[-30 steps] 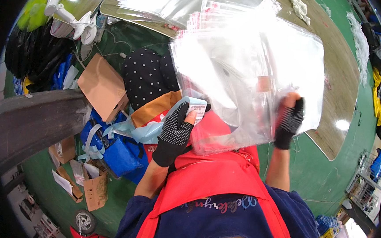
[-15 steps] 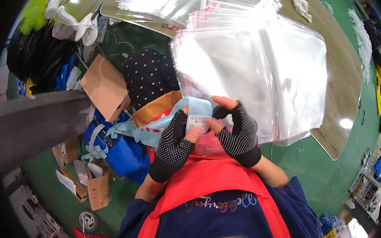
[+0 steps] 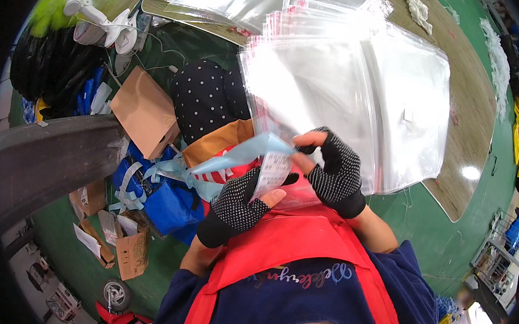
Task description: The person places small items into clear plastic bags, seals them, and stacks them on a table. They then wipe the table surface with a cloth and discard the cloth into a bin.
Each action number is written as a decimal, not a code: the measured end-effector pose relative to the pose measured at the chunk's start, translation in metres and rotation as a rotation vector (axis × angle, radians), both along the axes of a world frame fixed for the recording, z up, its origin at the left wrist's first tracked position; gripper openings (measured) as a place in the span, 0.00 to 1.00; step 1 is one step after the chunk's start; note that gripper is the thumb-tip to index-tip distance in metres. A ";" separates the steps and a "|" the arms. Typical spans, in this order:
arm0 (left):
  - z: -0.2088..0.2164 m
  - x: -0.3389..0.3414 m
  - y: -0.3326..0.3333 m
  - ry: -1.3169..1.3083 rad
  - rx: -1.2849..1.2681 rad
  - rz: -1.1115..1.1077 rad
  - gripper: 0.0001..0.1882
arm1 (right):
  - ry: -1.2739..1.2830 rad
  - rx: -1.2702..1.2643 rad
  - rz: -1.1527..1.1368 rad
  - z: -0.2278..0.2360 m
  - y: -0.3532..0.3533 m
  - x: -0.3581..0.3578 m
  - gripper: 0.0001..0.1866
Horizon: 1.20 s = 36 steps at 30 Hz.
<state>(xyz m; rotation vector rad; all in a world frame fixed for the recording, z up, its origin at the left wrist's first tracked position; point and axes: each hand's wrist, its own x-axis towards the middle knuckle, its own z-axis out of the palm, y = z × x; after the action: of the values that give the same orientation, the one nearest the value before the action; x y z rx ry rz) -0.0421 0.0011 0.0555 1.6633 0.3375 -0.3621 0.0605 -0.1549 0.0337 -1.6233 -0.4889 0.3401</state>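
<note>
Holding a small white label [image 3: 274, 172] in front of a red apron [image 3: 302, 234], the left hand [image 3: 235, 202], in a black dotted glove with bare fingertips, has its thumb pressed on the label's lower end in the head view. The right hand [image 3: 338, 170], gloved alike, curves its thumb and forefinger about the right end of a pale-blue strip [image 3: 236, 156] (with the blur there, I cannot tell whether they pinch it or only touch it). That strip runs left from the fingertips over a brown cloth [image 3: 215, 147] and down toward a blue bag [image 3: 172, 210]. Label and raised strip end are both in the air, off the near edge of the table [image 3: 469, 125]. A fanned stack of clear plastic bags [image 3: 325, 88] lies across the middle of that surface and juts past its near edge; more clear sheets [image 3: 222, 3] lie near the left end. A crumpled white piece [image 3: 419, 15] sits by the far edge. Left of the stack, a black cloth with white dots [image 3: 201, 98] is beside a cardboard box [image 3: 142, 112].
</note>
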 end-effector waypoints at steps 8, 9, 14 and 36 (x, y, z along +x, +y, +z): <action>0.002 -0.008 0.003 0.044 0.230 -0.001 0.17 | -0.300 -0.179 0.178 0.003 0.000 0.004 0.11; 0.002 -0.008 0.003 0.032 0.238 -0.007 0.18 | -0.225 -0.152 0.194 0.001 -0.001 0.004 0.10; -0.017 -0.015 0.002 0.002 0.179 -0.027 0.17 | 0.083 -0.007 0.131 -0.016 -0.013 0.009 0.08; -0.014 -0.013 0.028 -0.071 -0.160 0.480 0.17 | -0.559 -0.590 0.025 -0.045 -0.019 -0.006 0.07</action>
<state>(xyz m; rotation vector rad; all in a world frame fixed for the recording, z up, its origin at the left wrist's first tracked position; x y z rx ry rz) -0.0546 0.0290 0.0414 1.3817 0.6217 0.0297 0.0545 -0.1737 -0.0117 -2.3019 -0.8881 0.0333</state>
